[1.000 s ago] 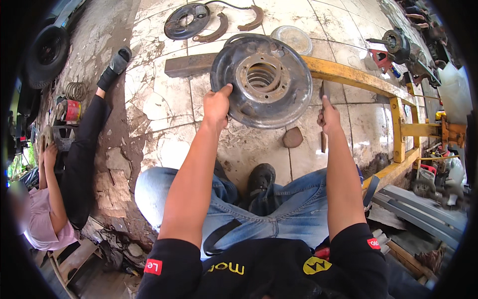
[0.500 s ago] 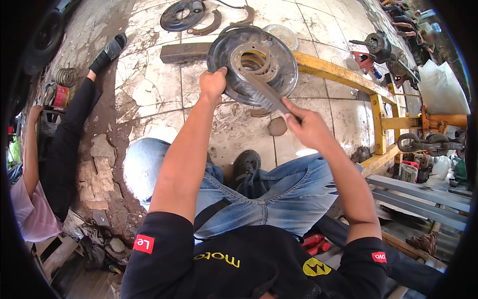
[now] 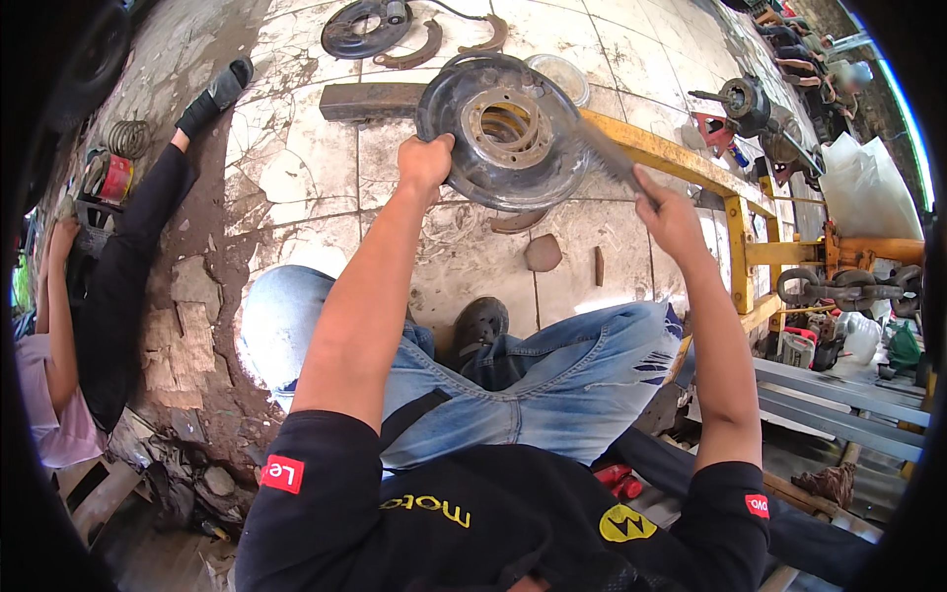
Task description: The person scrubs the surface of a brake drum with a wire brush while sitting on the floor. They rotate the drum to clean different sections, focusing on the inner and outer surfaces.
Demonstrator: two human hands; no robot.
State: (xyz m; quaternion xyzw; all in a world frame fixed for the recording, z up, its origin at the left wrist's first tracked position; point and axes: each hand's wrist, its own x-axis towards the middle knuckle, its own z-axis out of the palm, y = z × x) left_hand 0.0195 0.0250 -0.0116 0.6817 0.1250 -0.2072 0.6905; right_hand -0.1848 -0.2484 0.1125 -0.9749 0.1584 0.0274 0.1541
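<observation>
My left hand (image 3: 426, 166) is closed on the left rim of a round black brake backing plate (image 3: 466, 178), which is tilted so that its face and bolt-holed centre ring show. In my right hand (image 3: 673, 215) is the handle of a wire brush (image 3: 614, 156), somewhat smeared by motion. The brush's far end lies over the plate's right edge; whether the bristles touch it I cannot tell. Through the centre hole, coils of something yellowish show behind the plate. Below its lower rim part of a curved brown brake shoe (image 3: 519, 222) shows on the floor.
Farther off lie another backing plate (image 3: 343, 37) and brake shoes (image 3: 414, 55). A rusty rectangular bar (image 3: 360, 102) and a yellow metal frame (image 3: 681, 158) flank the plate. A brown stone (image 3: 544, 254) lies before my feet. At left is another person's outstretched leg (image 3: 133, 257), near a coil spring (image 3: 127, 138).
My right hand has moved right, taking the brush from across the plate's centre ring to its right edge. My left hand keeps its hold on the rim.
</observation>
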